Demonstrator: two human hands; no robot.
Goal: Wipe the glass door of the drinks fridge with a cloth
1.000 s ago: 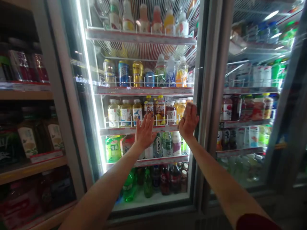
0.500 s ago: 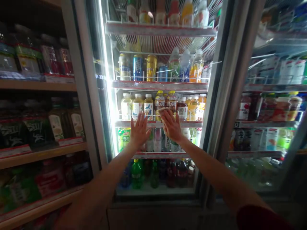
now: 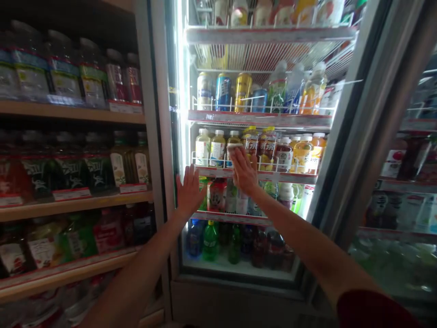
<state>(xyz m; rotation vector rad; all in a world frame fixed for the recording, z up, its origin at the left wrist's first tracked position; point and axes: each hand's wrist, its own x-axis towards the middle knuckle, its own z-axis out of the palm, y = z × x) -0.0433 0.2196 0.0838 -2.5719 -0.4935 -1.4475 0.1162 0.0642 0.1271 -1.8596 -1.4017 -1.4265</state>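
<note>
I face a lit drinks cooler with a glass door (image 3: 218,54). My left hand (image 3: 188,191) lies flat on the glass near the door's left edge, fingers spread and pointing up, with nothing in it. My right hand (image 3: 244,171) presses on the glass a little higher and to the right. A small pale cloth (image 3: 234,146) shows under its fingertips. Behind the glass at that height stands a row of juice and tea bottles (image 3: 293,152) on a wire shelf.
The cooler's grey door frame (image 3: 355,150) runs diagonally on the right, with another glass-fronted cooler (image 3: 406,191) beyond it. On the left, dim wooden shelves (image 3: 75,202) hold several bottles. Green and dark soda bottles (image 3: 211,237) fill the cooler's bottom shelf.
Both hands have slid left across the glass. My right hand went from the door's right edge to the middle, and the view has shifted left toward the wooden shelves.
</note>
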